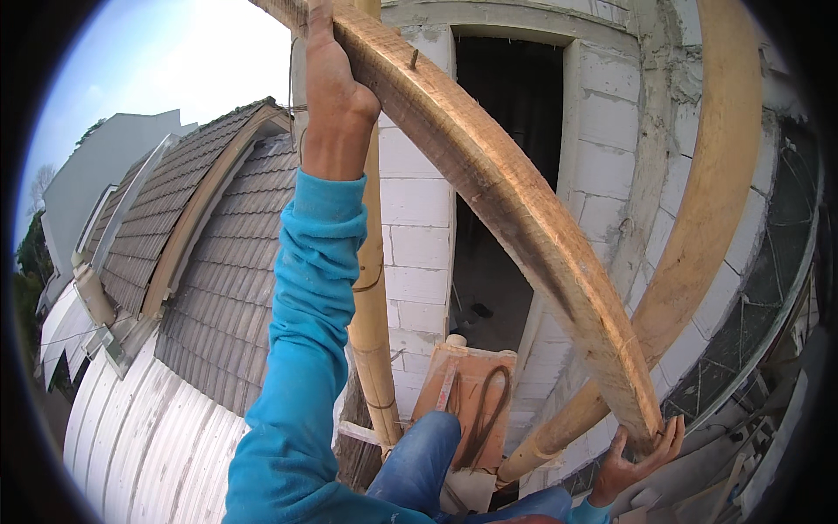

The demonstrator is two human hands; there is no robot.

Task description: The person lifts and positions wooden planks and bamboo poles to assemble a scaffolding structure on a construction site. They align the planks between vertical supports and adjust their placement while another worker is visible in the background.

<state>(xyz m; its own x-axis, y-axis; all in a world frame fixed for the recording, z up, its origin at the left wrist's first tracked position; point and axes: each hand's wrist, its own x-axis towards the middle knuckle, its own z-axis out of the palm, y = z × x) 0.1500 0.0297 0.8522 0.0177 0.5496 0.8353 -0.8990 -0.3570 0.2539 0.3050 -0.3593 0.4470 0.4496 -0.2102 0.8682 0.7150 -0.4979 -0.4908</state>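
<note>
A long, rough-sawn wooden beam (515, 188) slants in front of me from the upper left down to the lower right. A nail sticks up from its edge near the upper part. My left hand (339, 87), arm raised in a blue sleeve, is closed against the beam's upper part; its fingertips are partly hidden behind the wood and cut off by the top of the view. At the beam's lower end, my right hand (633, 463) cups the wood between thumb and outstretched fingers.
An upright bamboo pole (371, 323) stands beside my left arm, and a thick one (707, 175) crosses at the right. Behind is a white block wall (415, 210) with a dark doorway (506, 122). An orange-brown board (471, 393) bearing a strap lies by my knee. Tiled roof (227, 288) drops away left.
</note>
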